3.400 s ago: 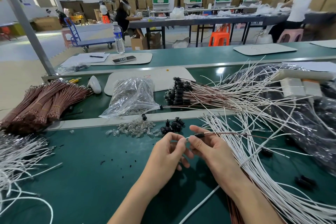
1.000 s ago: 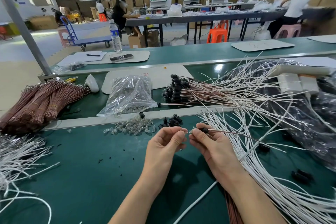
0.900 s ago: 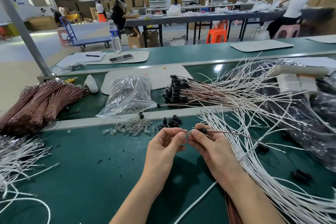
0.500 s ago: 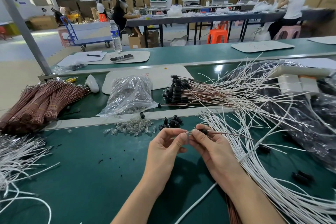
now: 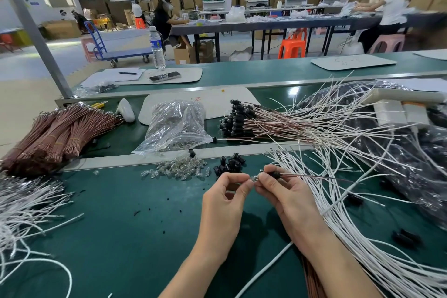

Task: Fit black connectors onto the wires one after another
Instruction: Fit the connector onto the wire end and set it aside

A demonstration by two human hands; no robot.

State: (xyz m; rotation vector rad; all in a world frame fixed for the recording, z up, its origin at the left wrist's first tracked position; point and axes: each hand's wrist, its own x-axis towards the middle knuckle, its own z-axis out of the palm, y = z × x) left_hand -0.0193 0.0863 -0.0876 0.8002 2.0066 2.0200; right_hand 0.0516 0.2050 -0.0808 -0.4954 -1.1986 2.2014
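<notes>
- Right hand [image 5: 287, 197] pinches a black connector [image 5: 274, 174] on a thin brown wire [image 5: 319, 177], over the mat [image 5: 121, 225].
- Left hand [image 5: 225, 201] pinches a glassy bit [image 5: 253, 178] at the connector's tip — too tiny to identify.
- Spare connectors [image 5: 229, 164] — stubby, matte — heaped just beyond.

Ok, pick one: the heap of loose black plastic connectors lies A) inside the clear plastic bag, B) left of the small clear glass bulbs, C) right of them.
C: the loose black plastic connectors sit on the green mat just right of the small clear glass bulbs.
</notes>
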